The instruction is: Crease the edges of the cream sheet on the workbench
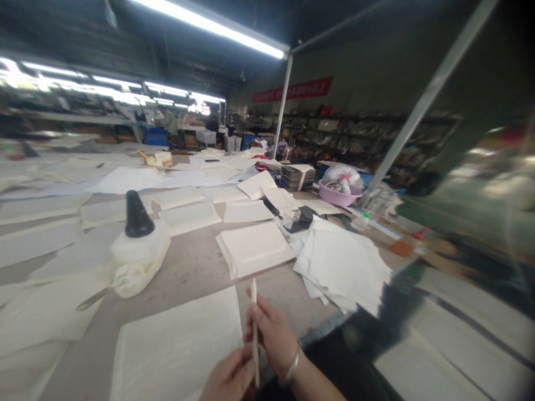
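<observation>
My right hand (pixel 271 334) pinches a thin pale stick-like tool (pixel 254 328) that stands upright near the table's front edge. My left hand (pixel 229 379) closes around the lower end of the same tool, at the bottom of the view. A bracelet sits on my right wrist. Just left of both hands lies a white textured sheet (pixel 179 345) on the grey table (pixel 196 267). Neither hand touches the sheet.
A white squeeze bottle with a black cone cap (pixel 137 239) stands at the left. Stacks of white sheets (pixel 254 248) and a loose pile (pixel 343 264) cover the table. A pink basin (pixel 337 193) sits farther back by a metal post (pixel 422 100). People work in the distance.
</observation>
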The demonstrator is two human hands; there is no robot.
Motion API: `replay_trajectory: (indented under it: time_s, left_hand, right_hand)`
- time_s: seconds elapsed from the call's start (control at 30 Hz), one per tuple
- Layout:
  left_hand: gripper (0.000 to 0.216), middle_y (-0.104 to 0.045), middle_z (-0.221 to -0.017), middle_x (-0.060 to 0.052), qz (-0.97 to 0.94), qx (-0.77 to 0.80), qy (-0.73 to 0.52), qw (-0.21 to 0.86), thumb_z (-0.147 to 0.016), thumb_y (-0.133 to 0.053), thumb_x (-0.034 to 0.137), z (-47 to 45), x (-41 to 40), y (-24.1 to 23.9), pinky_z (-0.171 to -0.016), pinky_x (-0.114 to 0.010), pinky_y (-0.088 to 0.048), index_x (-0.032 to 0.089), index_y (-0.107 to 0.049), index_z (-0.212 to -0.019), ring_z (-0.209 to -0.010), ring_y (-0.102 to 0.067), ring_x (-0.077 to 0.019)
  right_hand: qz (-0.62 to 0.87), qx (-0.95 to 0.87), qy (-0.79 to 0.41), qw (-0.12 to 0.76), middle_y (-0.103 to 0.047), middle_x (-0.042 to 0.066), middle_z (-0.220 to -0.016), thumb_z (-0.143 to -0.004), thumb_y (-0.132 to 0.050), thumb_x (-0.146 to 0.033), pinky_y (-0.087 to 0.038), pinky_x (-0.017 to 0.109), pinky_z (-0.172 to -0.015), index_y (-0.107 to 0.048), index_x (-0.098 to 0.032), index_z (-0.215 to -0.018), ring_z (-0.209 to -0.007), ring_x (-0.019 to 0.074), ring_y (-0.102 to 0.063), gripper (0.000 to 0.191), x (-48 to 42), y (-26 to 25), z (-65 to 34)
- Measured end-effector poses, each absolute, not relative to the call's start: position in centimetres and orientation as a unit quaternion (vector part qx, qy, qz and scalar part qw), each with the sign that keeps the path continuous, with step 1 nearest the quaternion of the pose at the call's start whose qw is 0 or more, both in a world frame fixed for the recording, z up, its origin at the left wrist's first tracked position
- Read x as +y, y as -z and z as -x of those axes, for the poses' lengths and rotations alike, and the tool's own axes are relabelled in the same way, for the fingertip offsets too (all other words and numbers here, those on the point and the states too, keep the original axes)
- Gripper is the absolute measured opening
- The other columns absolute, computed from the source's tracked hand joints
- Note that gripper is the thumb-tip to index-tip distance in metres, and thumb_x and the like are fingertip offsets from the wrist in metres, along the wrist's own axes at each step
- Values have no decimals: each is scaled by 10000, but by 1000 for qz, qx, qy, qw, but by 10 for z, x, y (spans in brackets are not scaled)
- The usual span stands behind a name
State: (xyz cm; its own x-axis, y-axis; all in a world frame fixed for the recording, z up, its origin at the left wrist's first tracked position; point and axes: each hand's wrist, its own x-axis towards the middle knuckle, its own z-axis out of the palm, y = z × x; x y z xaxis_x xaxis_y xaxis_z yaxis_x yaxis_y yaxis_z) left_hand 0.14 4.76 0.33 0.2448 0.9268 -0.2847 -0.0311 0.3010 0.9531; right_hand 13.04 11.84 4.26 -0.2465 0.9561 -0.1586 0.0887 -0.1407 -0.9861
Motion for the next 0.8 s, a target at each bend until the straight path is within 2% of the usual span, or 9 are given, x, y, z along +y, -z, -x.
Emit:
replay_trajectory:
  time_s: [0.07, 0.13, 0.17, 0.23, 0.33, 0.47, 0.8]
  left_hand:
    - [364, -653, -1031, -81, -655, 525, -339, 426, -828, -514, 454, 21, 64, -6, -906, -360, -466, 216, -622, -1082, -975, -591, -213]
    - [340, -632, -1124, -95, -761, 540, -298, 200, -864, -450, 368, 46, 84, -5, -957, -399, -456, 208, -620, -1110, -1059, -562, -230]
    - [346, -625, -1152, -99, -788, 539, -273, 123, -873, -429, 338, 57, 95, -2, -960, -411, -461, 195, -611, -1131, -1079, -555, -236]
    - [360, -603, -1214, -87, -819, 525, -229, 43, -873, -438, 307, 71, 113, 7, -967, -424, -466, 190, -582, -1181, -1121, -535, -246]
    - [418, -544, -1302, -67, -841, 509, -185, 2, -871, -469, 348, 75, 125, 23, -976, -436, -463, 203, -518, -1260, -1184, -493, -264]
    - [440, -510, -1339, -68, -844, 510, -165, -29, -890, -441, 374, 70, 122, 31, -993, -414, -449, 194, -488, -1289, -1217, -464, -259]
    - [430, -516, -1333, -64, -840, 518, -163, -11, -891, -434, 360, 69, 121, 25, -997, -416, -436, 208, -489, -1289, -1207, -469, -254]
  right_hand:
    - [498, -657, -438, 358, -673, 92, -955, -870, -417, -537, -515, 345, -725, -544, -211, -1260, -818, 207, -627, 524, 137, -45, -140]
    - [495, -760, -312, 283, -647, 106, -1103, -894, -398, -433, -458, 378, -888, -569, -208, -1241, -1008, 235, -588, 447, 158, -44, -150]
    - [498, -792, -270, 229, -644, 111, -1114, -897, -391, -394, -440, 385, -912, -572, -204, -1239, -1036, 243, -577, 431, 167, -42, -153]
    - [509, -825, -214, 121, -657, 116, -1063, -894, -394, -367, -453, 386, -877, -558, -209, -1255, -998, 253, -595, 426, 181, -38, -154]
    - [512, -844, -156, 37, -648, 91, -1054, -900, -379, -400, -476, 372, -791, -512, -280, -1291, -933, 248, -612, 430, 191, -32, -148]
    - [496, -859, -128, 11, -638, 53, -1058, -903, -364, -416, -475, 341, -724, -491, -337, -1289, -886, 228, -616, 414, 196, -30, -137]
    - [453, -886, -91, -32, -634, 70, -982, -900, -378, -362, -475, 338, -680, -530, -284, -1215, -818, 220, -616, 358, 211, -37, -125]
